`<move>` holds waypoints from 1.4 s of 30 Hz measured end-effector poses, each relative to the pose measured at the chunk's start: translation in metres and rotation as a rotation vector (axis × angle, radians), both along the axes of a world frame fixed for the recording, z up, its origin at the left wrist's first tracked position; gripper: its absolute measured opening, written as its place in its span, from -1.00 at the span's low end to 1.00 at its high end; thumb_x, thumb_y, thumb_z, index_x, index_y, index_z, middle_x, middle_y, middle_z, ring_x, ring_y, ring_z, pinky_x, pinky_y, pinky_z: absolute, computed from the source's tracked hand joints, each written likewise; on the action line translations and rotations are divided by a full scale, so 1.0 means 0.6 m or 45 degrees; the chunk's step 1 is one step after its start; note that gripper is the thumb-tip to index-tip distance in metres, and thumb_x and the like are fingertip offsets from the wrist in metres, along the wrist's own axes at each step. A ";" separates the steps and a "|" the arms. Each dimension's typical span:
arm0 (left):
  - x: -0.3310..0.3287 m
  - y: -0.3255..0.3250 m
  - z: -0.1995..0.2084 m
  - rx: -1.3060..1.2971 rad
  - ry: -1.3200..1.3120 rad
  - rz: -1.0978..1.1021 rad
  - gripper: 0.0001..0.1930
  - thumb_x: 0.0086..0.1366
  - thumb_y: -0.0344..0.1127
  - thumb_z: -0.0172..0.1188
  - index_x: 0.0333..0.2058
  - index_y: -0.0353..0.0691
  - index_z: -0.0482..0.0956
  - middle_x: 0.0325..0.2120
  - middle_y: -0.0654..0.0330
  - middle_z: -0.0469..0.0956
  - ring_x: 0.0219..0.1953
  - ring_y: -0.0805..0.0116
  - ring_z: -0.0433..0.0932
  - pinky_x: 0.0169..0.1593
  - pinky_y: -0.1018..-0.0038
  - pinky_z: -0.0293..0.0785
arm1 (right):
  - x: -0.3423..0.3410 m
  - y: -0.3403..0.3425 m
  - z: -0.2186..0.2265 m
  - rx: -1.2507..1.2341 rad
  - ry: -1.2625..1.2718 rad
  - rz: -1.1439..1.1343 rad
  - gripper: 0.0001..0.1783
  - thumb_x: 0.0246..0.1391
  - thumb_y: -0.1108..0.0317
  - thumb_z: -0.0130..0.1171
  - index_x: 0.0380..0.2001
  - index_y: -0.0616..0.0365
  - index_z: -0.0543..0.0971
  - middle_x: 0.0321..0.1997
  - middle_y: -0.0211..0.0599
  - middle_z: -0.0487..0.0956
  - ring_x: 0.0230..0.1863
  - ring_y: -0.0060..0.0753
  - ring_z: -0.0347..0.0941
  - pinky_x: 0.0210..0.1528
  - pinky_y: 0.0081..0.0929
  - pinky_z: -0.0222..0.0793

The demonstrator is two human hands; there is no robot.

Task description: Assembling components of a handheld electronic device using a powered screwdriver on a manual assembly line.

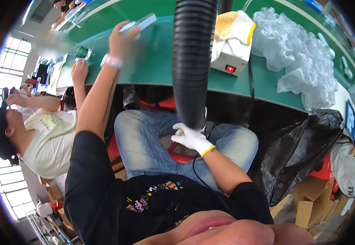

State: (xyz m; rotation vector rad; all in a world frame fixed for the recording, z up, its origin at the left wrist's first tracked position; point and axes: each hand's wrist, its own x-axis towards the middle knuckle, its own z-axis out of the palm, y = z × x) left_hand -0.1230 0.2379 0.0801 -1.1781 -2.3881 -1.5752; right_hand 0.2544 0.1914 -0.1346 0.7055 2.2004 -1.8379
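My left hand [122, 38], bare and wearing a wristband, reaches out over the far left of the green table [153, 61]. Its fingers are closed around a pale, box-shaped thing [146, 22], whose kind I cannot make out. My right hand [193, 140], in a white glove with a yellow cuff, is low over my lap. The gloved fingers are curled in at the lower end of a thick black corrugated hose [191, 61]. Whatever they hold is hidden, and a thin black cable [198, 170] hangs below them.
A white box with a lit red switch [230, 68] stands right of the hose, a yellow-and-white glove [232, 28] on top. Clear plastic trays [296, 49] are heaped at the right. A black plastic bag [292, 151] hangs below. At left sits another person [42, 134].
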 end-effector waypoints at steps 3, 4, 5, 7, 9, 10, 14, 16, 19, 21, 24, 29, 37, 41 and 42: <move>-0.197 0.119 -0.030 0.066 0.695 0.076 -0.30 0.01 0.03 0.57 0.10 -0.15 0.59 -0.10 0.00 0.69 -0.04 0.06 0.68 0.09 0.29 0.57 | -0.036 -0.010 -0.019 -0.003 0.209 0.004 -0.40 0.08 0.14 0.44 0.14 0.16 0.54 -0.17 -0.27 0.69 -0.21 -0.41 0.62 -0.03 -0.46 0.54; -0.212 0.156 -0.035 0.097 0.682 0.069 -0.30 0.01 0.03 0.57 0.10 -0.15 0.59 -0.10 0.00 0.69 -0.04 0.06 0.68 0.09 0.29 0.57 | -0.035 -0.006 -0.038 -0.002 0.273 -0.019 -0.44 0.12 0.14 0.41 0.12 0.17 0.56 -0.18 -0.28 0.69 -0.22 -0.43 0.61 -0.05 -0.45 0.54; -0.222 0.191 -0.033 0.024 0.586 0.132 -0.30 0.03 0.06 0.55 0.11 -0.12 0.56 -0.08 0.01 0.69 -0.02 0.03 0.67 0.10 0.24 0.56 | -0.032 -0.003 -0.062 0.038 0.264 -0.024 -0.44 0.12 0.14 0.41 0.12 0.17 0.56 -0.18 -0.28 0.69 -0.22 -0.43 0.61 -0.05 -0.45 0.54; -0.243 0.229 -0.029 -0.136 0.389 0.279 -0.29 0.06 0.12 0.50 0.14 -0.07 0.52 -0.05 0.03 0.69 0.00 -0.01 0.66 0.10 0.16 0.56 | -0.029 -0.006 -0.096 -0.045 0.272 -0.213 -0.49 0.16 0.17 0.38 0.10 0.21 0.57 -0.22 -0.28 0.69 -0.24 -0.50 0.60 -0.14 -0.46 0.55; -0.224 0.239 -0.061 -0.362 0.265 0.376 -0.30 0.12 0.13 0.43 0.17 -0.06 0.47 0.05 0.01 0.62 0.09 -0.01 0.61 0.14 0.11 0.54 | -0.023 0.009 -0.075 -0.101 0.141 -0.228 -0.49 0.15 0.18 0.39 0.09 0.22 0.57 -0.23 -0.29 0.68 -0.25 -0.50 0.59 -0.17 -0.47 0.55; -0.218 0.227 -0.065 -0.623 0.169 0.477 -0.31 0.18 0.15 0.37 0.19 -0.05 0.42 0.16 -0.01 0.56 0.18 0.00 0.56 0.18 0.06 0.51 | -0.026 0.006 -0.049 -0.196 0.042 -0.235 -0.50 0.15 0.19 0.40 0.09 0.22 0.58 -0.24 -0.30 0.68 -0.26 -0.51 0.59 -0.20 -0.49 0.55; -0.184 0.209 -0.029 -0.578 0.175 0.451 -0.20 0.15 0.17 0.38 0.25 -0.10 0.33 0.08 -0.09 0.54 0.13 -0.11 0.58 0.17 0.02 0.49 | -0.042 -0.006 -0.053 -0.314 -0.057 -0.249 -0.52 0.13 0.25 0.42 0.08 0.21 0.59 -0.26 -0.34 0.66 -0.30 -0.54 0.58 -0.33 -0.55 0.53; -0.141 0.210 -0.009 -0.490 0.156 0.370 -0.07 0.12 0.25 0.40 0.30 -0.16 0.23 0.11 -0.18 0.48 0.12 -0.18 0.56 0.20 0.05 0.48 | -0.042 0.005 -0.055 -0.409 -0.131 -0.336 -0.54 0.13 0.31 0.42 0.07 0.21 0.59 -0.23 -0.31 0.66 -0.33 -0.53 0.57 -0.37 -0.57 0.52; -0.134 0.166 -0.026 -0.477 0.256 0.410 0.01 0.20 0.31 0.26 0.43 -0.17 0.07 0.22 -0.19 0.37 0.32 -0.18 0.32 0.38 -0.12 0.17 | -0.047 -0.004 -0.078 -0.456 -0.146 -0.226 -0.57 0.15 0.37 0.38 0.07 0.23 0.59 -0.25 -0.29 0.64 -0.38 -0.55 0.55 -0.41 -0.58 0.50; -0.121 0.144 -0.038 -0.463 0.284 0.418 -0.02 0.28 0.31 0.17 0.46 -0.17 0.05 0.34 -0.22 0.24 0.44 -0.24 0.11 0.44 -0.24 -0.08 | -0.052 -0.005 -0.091 -0.486 -0.180 -0.271 -0.53 0.16 0.37 0.37 0.13 0.22 0.57 -0.23 -0.29 0.64 -0.38 -0.54 0.56 -0.38 -0.55 0.54; -0.092 0.093 -0.045 -0.601 0.253 0.345 -0.09 0.33 0.33 0.06 0.47 -0.15 0.11 0.43 -0.20 0.12 0.50 -0.25 -0.03 0.47 -0.26 -0.21 | -0.052 -0.010 -0.110 -0.445 -0.221 -0.297 -0.55 0.17 0.40 0.34 0.13 0.23 0.56 -0.26 -0.30 0.63 -0.43 -0.54 0.54 -0.43 -0.56 0.53; -0.042 0.018 -0.047 -0.871 0.253 0.142 -0.15 0.37 0.40 -0.11 0.45 -0.06 0.23 0.50 -0.06 0.06 0.54 -0.17 -0.08 0.49 -0.23 -0.26 | -0.031 -0.005 -0.108 -0.427 -0.299 -0.379 -0.56 0.19 0.44 0.30 0.13 0.24 0.55 -0.30 -0.31 0.62 -0.49 -0.52 0.52 -0.51 -0.58 0.50; 0.046 -0.096 -0.057 -0.798 0.284 0.095 -0.15 0.37 0.43 -0.14 0.45 0.02 0.23 0.53 0.02 0.01 0.56 -0.07 -0.10 0.51 -0.20 -0.27 | 0.047 -0.006 -0.086 -0.363 -0.212 -0.668 -0.58 0.19 0.43 0.28 0.13 0.20 0.57 -0.31 -0.31 0.62 -0.50 -0.52 0.51 -0.49 -0.55 0.53; 0.049 -0.133 -0.064 -0.845 0.364 0.159 -0.17 0.35 0.40 -0.09 0.43 0.00 0.26 0.50 0.01 0.09 0.53 -0.06 0.00 0.48 -0.18 -0.14 | 0.075 0.030 -0.019 -0.217 0.056 -0.655 -0.56 0.18 0.39 0.33 0.13 0.20 0.58 -0.29 -0.28 0.65 -0.49 -0.52 0.51 -0.43 -0.51 0.53; 0.051 -0.136 -0.061 -0.847 0.431 0.191 -0.17 0.34 0.39 -0.05 0.42 0.00 0.27 0.48 0.01 0.14 0.51 -0.06 0.06 0.46 -0.18 -0.08 | 0.079 0.050 0.000 -0.021 0.069 -0.617 -0.56 0.18 0.38 0.33 0.13 0.21 0.58 -0.26 -0.26 0.66 -0.46 -0.53 0.51 -0.39 -0.50 0.53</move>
